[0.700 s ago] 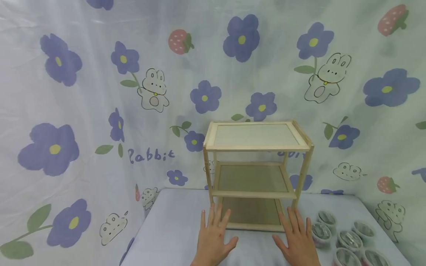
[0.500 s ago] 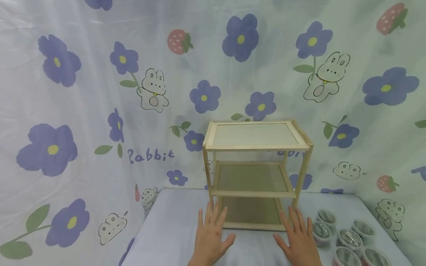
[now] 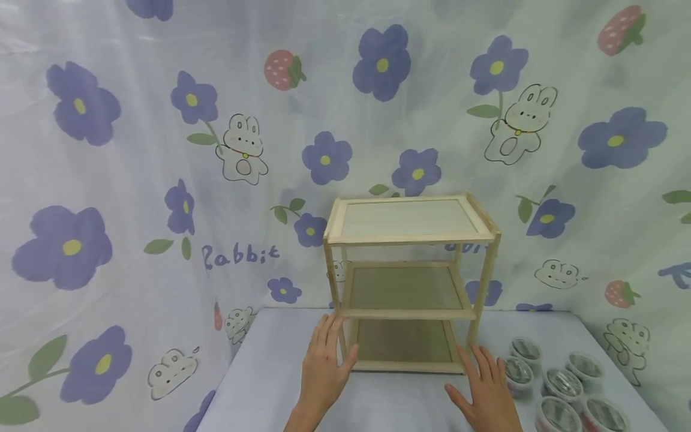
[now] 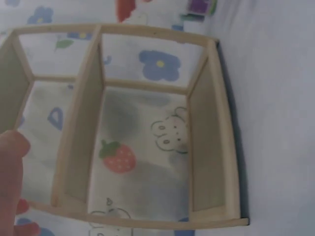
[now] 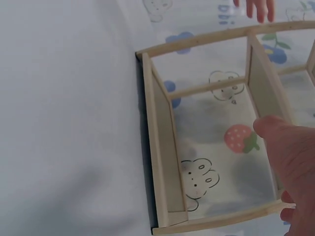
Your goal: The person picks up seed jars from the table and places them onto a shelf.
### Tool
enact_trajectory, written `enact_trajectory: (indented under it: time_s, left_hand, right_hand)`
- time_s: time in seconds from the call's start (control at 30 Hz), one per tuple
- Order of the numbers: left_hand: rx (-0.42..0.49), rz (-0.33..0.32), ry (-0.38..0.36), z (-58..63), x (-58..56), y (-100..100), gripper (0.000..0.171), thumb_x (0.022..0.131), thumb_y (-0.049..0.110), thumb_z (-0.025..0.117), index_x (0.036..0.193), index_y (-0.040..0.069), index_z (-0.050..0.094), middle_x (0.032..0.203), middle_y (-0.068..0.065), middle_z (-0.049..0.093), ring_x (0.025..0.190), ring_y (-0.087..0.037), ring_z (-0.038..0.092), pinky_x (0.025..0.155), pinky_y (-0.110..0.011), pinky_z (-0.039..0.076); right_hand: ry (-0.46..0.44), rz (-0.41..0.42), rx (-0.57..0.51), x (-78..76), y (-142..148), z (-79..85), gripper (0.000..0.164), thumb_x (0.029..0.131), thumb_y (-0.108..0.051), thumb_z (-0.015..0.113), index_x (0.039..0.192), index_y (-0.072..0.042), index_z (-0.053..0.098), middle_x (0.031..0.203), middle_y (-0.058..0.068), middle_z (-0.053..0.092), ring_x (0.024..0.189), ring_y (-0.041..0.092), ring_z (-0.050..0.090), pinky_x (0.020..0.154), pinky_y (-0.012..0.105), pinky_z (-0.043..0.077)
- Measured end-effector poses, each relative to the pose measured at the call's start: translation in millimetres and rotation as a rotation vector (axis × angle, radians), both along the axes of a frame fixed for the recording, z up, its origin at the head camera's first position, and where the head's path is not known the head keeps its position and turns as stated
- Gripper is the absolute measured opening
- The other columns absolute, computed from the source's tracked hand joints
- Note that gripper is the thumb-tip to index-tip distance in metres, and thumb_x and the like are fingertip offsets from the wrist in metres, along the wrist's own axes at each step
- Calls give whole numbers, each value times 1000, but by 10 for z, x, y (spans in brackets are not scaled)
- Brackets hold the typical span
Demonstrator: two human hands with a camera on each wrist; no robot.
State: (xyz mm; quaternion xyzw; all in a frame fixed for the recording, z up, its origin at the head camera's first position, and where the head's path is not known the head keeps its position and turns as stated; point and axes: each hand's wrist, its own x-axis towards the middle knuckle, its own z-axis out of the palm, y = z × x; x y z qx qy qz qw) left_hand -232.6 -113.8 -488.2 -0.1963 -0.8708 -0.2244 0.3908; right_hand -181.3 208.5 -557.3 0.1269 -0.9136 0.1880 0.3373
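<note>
A small three-tier wooden shelf [image 3: 412,219] with pale panels stands upright on the white-covered table. Beside its left front post is my left hand [image 3: 323,363], fingers extended and thumb apart. My right hand [image 3: 488,390] is in front of the right front post, its fingers spread and slightly bent. Neither hand holds anything, and I cannot tell whether either touches the wood. In the left wrist view, the shelf's bottom tier [image 4: 209,147] and part of the left hand [image 4: 10,177] show. The right wrist view has the right thumb [image 5: 275,130] over the shelf opening.
Several round lidded tubs [image 3: 562,384] with dark contents cluster at the right of the table [image 3: 270,378]. A curtain [image 3: 259,216] printed with flowers, rabbits and strawberries hangs behind and at both sides, close to the shelf's back.
My left hand has moved left and up along the shelf's left side and turned, its fingers drawing together. The right hand has shifted slightly lower. The head view has swung a little to the right.
</note>
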Motion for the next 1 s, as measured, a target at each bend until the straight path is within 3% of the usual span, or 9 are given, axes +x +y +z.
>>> enact_trajectory:
  time_s: [0.1, 0.2, 0.4, 0.5, 0.6, 0.73, 0.87, 1.0]
  left_hand:
    - [93, -13, 7, 63, -67, -25, 61, 84, 24, 76, 137, 4, 54, 138, -15, 54, 127, -34, 52, 85, -49, 57]
    - [204, -36, -26, 147, -116, -26, 59, 85, 17, 75, 138, 4, 52, 137, -13, 54, 127, -30, 52, 89, -46, 55]
    - [463, -171, -175, 372, -244, 25, 55, 94, 15, 67, 144, 5, 46, 143, -12, 50, 132, -30, 47, 104, -50, 43]
    - [558, -239, -206, 480, -328, 60, 53, 97, 15, 64, 145, 5, 44, 145, -13, 48, 133, -31, 45, 106, -51, 42]
    - [610, -281, -191, 579, -410, 96, 52, 98, 15, 62, 145, 3, 43, 144, -16, 48, 134, -32, 44, 107, -54, 42]
    - [668, -304, -173, 707, -488, 135, 49, 100, 13, 59, 146, 4, 43, 141, -16, 51, 131, -32, 48, 105, -56, 42]
    - [708, -309, -190, 818, -528, 168, 44, 102, 13, 55, 144, 1, 45, 134, -18, 56, 121, -32, 55, 102, -53, 46]
    - [729, -294, -230, 869, -552, 183, 41, 105, 16, 50, 142, -2, 48, 126, -19, 62, 110, -30, 61, 94, -39, 51]
  right_hand:
    - [16, -1, -9, 16, 37, -34, 75, 83, -46, 76, 140, -6, 48, 136, 26, 45, 124, 47, 38, 105, 72, 23]
    - [34, -5, -16, 31, 71, -77, 74, 85, -50, 73, 139, -5, 49, 134, 26, 48, 122, 45, 40, 102, 73, 26]
    - [73, -10, -47, 79, 110, -156, 74, 90, -60, 62, 136, -3, 52, 128, 26, 51, 118, 45, 43, 102, 74, 27]
    - [75, -13, -66, 111, 113, -192, 74, 90, -60, 62, 134, -1, 54, 127, 27, 52, 117, 46, 44, 104, 73, 26]
    - [57, -26, -73, 143, 116, -223, 73, 87, -56, 68, 134, -2, 54, 128, 26, 51, 118, 45, 43, 104, 73, 26]
    - [59, -51, -63, 178, 136, -276, 74, 83, -55, 73, 133, -4, 54, 126, 24, 53, 117, 44, 45, 94, 73, 34]
    - [100, -59, -81, 187, 207, -357, 75, 91, -64, 58, 132, -2, 54, 125, 24, 52, 114, 45, 45, 91, 64, 36]
    - [153, -84, -131, 189, 347, -410, 81, 94, -71, 42, 129, 2, 54, 124, 25, 50, 109, 45, 44, 89, 58, 33]
